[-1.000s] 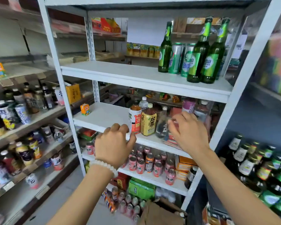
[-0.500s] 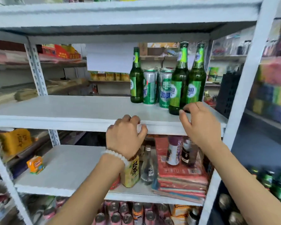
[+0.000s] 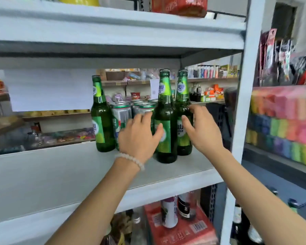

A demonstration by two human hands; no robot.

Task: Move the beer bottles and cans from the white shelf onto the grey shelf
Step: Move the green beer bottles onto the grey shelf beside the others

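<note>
Three green beer bottles stand on the white shelf point(image 3: 60, 174): one at the left point(image 3: 102, 124), one in front point(image 3: 164, 112), one at the right point(image 3: 183, 103). Several beer cans point(image 3: 122, 114) crowd between and behind them. My left hand point(image 3: 140, 137) reaches in with spread fingers before the cans, and its thumb lies on the front bottle's label. My right hand point(image 3: 203, 131) is spread at the right bottle, thumb on its front and fingers by its right side, without a closed grip. The grey shelf point(image 3: 267, 161) is to the right of the white upright.
Colourful stacked packs point(image 3: 286, 124) fill the grey shelf's upper board, and dark bottles point(image 3: 237, 220) stand lower down. A white upright post point(image 3: 244, 103) separates the two shelves. Below the white board sit a red box point(image 3: 184, 227) and drink bottles.
The view has risen and moved closer to the beer shelf. Both hands have lifted from the shelf's front edge and reached in to the bottles.
</note>
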